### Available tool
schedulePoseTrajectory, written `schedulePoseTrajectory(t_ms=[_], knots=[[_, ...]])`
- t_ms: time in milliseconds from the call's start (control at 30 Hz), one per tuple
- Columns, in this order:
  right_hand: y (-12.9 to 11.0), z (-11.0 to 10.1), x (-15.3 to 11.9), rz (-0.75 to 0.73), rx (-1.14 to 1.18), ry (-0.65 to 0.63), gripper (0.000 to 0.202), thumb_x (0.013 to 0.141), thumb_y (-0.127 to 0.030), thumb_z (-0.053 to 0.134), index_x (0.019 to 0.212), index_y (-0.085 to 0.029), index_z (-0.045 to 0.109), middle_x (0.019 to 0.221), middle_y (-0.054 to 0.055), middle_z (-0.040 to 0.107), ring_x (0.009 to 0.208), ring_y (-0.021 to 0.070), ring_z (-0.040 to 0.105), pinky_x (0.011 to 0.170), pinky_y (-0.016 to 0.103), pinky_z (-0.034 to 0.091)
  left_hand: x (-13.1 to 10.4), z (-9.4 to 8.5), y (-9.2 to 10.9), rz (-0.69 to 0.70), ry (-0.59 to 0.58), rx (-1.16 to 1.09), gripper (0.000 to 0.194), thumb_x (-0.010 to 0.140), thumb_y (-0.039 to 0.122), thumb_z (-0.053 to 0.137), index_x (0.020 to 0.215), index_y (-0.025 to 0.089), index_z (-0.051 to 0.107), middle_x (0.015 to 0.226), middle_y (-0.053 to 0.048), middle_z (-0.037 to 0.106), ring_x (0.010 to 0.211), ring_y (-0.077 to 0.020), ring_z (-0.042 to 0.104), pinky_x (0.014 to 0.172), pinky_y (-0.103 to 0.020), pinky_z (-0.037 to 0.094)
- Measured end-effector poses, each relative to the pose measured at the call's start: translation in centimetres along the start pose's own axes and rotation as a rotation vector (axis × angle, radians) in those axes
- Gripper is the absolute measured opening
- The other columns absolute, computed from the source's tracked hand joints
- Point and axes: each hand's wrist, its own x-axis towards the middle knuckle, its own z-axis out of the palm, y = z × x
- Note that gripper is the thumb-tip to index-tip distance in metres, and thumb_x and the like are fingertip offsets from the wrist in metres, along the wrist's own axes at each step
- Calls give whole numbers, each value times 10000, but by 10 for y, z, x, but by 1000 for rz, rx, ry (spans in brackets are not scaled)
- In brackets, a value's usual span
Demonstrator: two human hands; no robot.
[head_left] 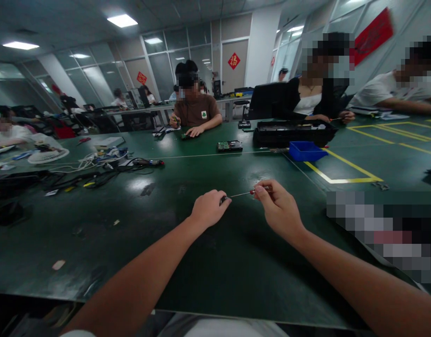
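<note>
My right hand (pixel 280 210) is closed around the handle of a screwdriver (pixel 240 194), whose thin metal shaft points left. My left hand (pixel 210 208) has its fingers closed on a small dark object (pixel 222 200), mostly hidden by the fingers. The shaft's far end reaches that small object; whether they touch cannot be made out. Both hands are above the green tabletop (pixel 215 262), in front of me.
Tangled cables (pixel 120 164) lie at the left. Ahead are a circuit-board device (pixel 230 146), a long black case (pixel 294 134) and a blue bin (pixel 306 151). People sit across the table, one in a brown shirt (pixel 197 111).
</note>
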Motion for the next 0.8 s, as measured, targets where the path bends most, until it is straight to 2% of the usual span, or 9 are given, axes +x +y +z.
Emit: schedulePoseTrajectory(t_ms=[200,333,433,633,800], knots=[[-2,-2,0,9,6,-19,237,972,-451,514,978,-238,618,881,54,704,817,230,679,747,392,517,0,-24,-13,-73,156,-339,332,965,456,441,993,207,659,901,-37,671,802,-190,606,715,-316,454],[-1,-3,1,13,26,-26,240,974,-447,512,984,-232,619,881,53,705,821,223,680,757,385,520,0,-50,-35,-193,275,-594,281,926,400,457,873,177,620,768,-17,606,648,-136,539,607,-261,408],[1,-3,2,2,12,-26,239,973,-437,513,984,-225,623,871,52,708,812,220,680,745,377,517,-6,-73,-54,-238,418,-800,229,868,362,474,832,164,583,722,-13,567,583,-122,502,535,-236,380],[1,-4,2,-13,-2,-37,243,976,-432,510,982,-219,625,859,52,704,792,211,672,725,362,513,-44,-121,-93,-424,654,-916,96,736,235,532,763,145,552,653,-8,528,513,-112,458,472,-225,334],[1,-2,2,-13,-1,-35,243,977,-433,508,984,-219,623,866,52,704,799,211,672,728,363,514,-88,-159,-130,-735,845,-975,28,719,165,510,733,144,522,647,-5,504,506,-115,450,445,-213,339]])
